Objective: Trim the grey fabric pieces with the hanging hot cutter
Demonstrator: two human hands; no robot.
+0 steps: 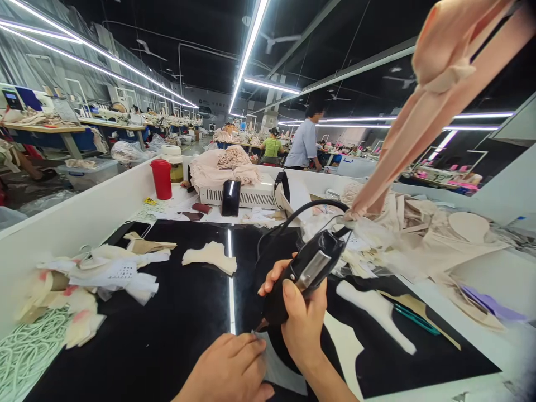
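Right hand: my fingers clenched round black tool. Left hand: released, flat on fabric piece. Around: cream scrap, red cup, peach strap hanging ahead.

left hand lies flat, palm down; right hand is curled tight, thumb on top.

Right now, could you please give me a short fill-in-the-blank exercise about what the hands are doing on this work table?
1. The right hand is closed around a handheld tool coloured ____.
2. The left hand lies flat on a pale fabric piece, to the ____ of the right hand.
3. The cup standing at the back of the table is ____.

Missing words: black; left; red.
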